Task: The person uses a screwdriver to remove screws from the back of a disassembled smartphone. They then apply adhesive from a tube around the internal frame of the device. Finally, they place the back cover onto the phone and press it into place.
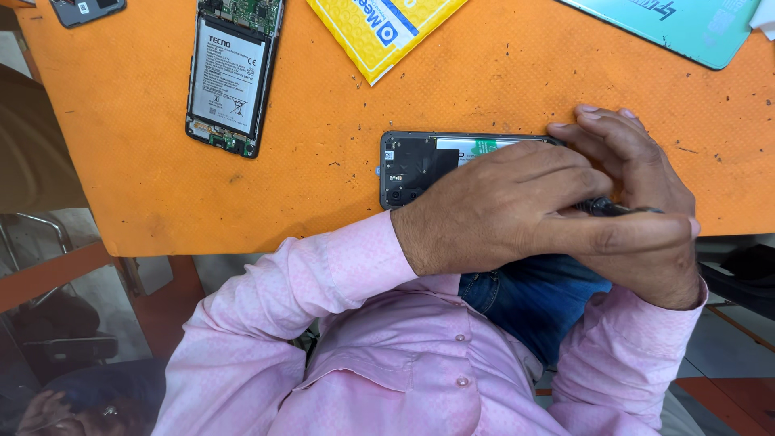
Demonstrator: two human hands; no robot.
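An opened dark phone point(412, 165) with its back cover off lies on the orange mat point(323, 121) at the near edge. My left hand point(500, 210) lies over the phone's right half and holds it down, hiding most of it. My right hand point(646, 186) is pressed against the left one at the phone's right end, fingers curled around a thin dark tool point(609, 208). The tool's tip is hidden between my hands.
A second opened phone point(230, 73) with its battery showing lies at the back left. A yellow padded envelope point(379, 28), a teal board point(686, 24) and a grey device point(85, 10) sit along the far edge. Another person's hand point(40, 408) shows at bottom left.
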